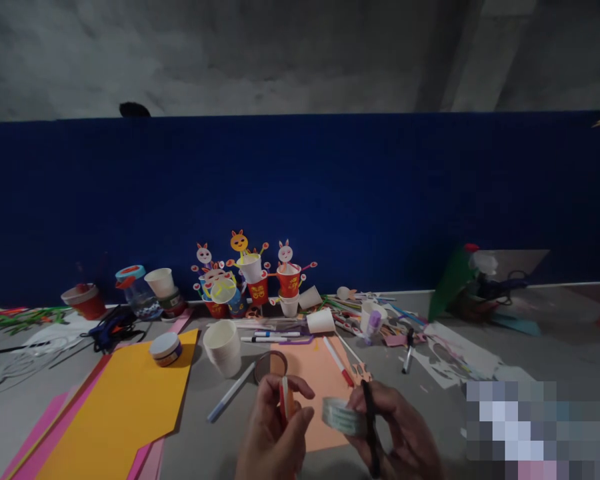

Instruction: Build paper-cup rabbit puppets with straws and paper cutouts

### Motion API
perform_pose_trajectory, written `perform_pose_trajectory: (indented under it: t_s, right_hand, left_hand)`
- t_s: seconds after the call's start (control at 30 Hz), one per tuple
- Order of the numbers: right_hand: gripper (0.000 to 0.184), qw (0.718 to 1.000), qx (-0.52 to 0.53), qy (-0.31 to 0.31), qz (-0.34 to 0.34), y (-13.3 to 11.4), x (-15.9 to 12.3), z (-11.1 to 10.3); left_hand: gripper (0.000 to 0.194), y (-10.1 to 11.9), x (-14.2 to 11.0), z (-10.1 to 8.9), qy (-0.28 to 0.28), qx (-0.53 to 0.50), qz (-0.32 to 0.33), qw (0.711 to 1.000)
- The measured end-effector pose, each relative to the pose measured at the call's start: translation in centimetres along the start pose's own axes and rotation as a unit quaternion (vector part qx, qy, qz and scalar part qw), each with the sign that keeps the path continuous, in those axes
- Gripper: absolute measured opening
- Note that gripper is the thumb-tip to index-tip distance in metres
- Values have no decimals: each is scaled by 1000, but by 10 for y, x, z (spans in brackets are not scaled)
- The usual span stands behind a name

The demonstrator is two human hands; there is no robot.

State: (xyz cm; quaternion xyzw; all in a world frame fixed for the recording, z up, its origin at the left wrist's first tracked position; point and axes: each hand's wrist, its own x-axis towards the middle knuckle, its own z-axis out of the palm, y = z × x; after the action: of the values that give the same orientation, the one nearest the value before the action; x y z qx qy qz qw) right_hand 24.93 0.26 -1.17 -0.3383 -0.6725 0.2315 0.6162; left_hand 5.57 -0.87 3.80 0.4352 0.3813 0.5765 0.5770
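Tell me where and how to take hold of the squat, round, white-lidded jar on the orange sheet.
Probably best: span the jar around its curved side, below the white lid, coming from above. It stands upright on the orange sheet, lid up, with nothing resting on it.

Dim light, pixelated lower right

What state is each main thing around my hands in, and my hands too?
Left hand: closed on a small red-and-white piece
Right hand: gripping a clear tape roll
White paper cup stack: upright, nested
Frontmost single white paper cup: on its side
Small round pale-topped jar: upright
Yellow-orange paper sheet: lying flat
Red-and-white marker: lying flat
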Motion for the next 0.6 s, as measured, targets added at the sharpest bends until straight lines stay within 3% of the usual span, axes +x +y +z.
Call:
perform_pose_trajectory:
  t_s: [0.13, 0.37, 0.6]
  right_hand:
    - [32, 995, -49, -60, -64, -1, 3, -2]
    - [23, 975, -137, -102, -144, -27, 17, -4]
    - [20, 933, -218, -49, -280, -23, 24, 4]
  left_hand:
    - [39, -6, 4, 0, 20, 3, 13, 1000]
    - [44, -7, 5, 0, 8, -31, -45, 998]
    - [39, -8, 10, -7, -46, -85, -118, 988]
